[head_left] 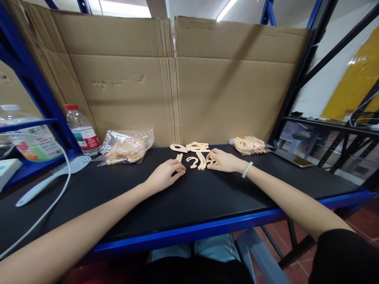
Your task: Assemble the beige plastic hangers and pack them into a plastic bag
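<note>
Several beige plastic pieces, shaped like parts of folding clothes hangers, lie on the black tabletop. My left hand (166, 174) rests at their left side, fingers curled round straight beige strips (179, 157) whose ends stick out past the fingers. Between my hands lie a hook-shaped piece (193, 161) and a small stack of long curved arms (202, 161). My right hand (223, 160), with a pale beaded bracelet at the wrist, has its fingertips closed on small beige hooks (211, 160), partly hidden by the fingers. Behind are looped beige pieces (178, 148) laid flat.
Clear bags of beige pieces lie at the back left (126, 150) and back right (248, 145). A phone (291, 158) is at the right, a hairbrush (56, 173) and a red-capped bottle (83, 132) at the left. A cardboard wall (127, 86) closes the back.
</note>
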`<state>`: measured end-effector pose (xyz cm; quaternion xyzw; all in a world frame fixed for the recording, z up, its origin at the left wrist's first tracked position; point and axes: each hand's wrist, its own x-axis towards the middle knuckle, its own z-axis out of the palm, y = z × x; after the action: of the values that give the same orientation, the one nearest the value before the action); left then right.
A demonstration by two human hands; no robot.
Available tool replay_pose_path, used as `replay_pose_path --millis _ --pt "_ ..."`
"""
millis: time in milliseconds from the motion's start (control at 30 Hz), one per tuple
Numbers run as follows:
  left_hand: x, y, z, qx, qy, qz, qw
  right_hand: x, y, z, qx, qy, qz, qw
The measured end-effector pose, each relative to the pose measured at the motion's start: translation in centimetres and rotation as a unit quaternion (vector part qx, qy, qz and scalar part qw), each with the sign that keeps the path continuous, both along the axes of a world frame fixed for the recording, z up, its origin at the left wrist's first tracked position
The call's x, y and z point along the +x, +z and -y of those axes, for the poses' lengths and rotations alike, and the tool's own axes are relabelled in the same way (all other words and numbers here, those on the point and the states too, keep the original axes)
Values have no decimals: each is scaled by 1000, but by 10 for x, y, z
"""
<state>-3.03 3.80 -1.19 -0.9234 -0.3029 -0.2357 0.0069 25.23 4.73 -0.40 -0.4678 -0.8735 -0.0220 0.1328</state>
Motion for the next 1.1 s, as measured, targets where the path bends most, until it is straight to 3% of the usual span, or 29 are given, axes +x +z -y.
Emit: replay_pose_path --millis 300,500,833,1000,1100 --pt "1 -2 1 7 3 7 1000 6 -4 -11 19 -13 28 999" --pt "0 0 0 8 7 26 1000 1 0 -4 51 -29 27 998" --pt "-3 8 -2 -12 45 49 998 -12 -1 4 101 21 -25 994" --pt "-8 16 -21 -2 56 19 998 -15 2 7 108 44 -42 992" --pt "-8 20 -43 7 83 -45 996 -17 4 8 111 50 -48 991"
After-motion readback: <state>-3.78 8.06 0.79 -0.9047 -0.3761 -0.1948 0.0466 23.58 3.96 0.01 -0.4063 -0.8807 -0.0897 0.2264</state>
